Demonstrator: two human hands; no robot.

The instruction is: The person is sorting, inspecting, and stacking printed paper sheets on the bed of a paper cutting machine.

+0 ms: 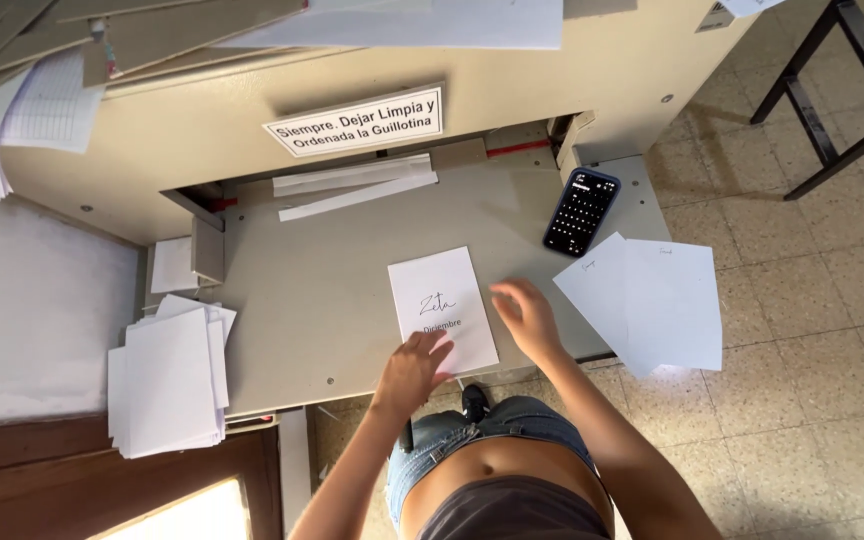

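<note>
We see the left hand (414, 368) flat on the card (442, 311), which lies on the cutter table (322, 290); the right hand (525, 312) is open beside it, holding nothing. The card may slide crooked, or the sheets (652, 300) hanging over the edge may fall.

Matt white paper sheet (442, 310), painted metal table (322, 300)
</note>
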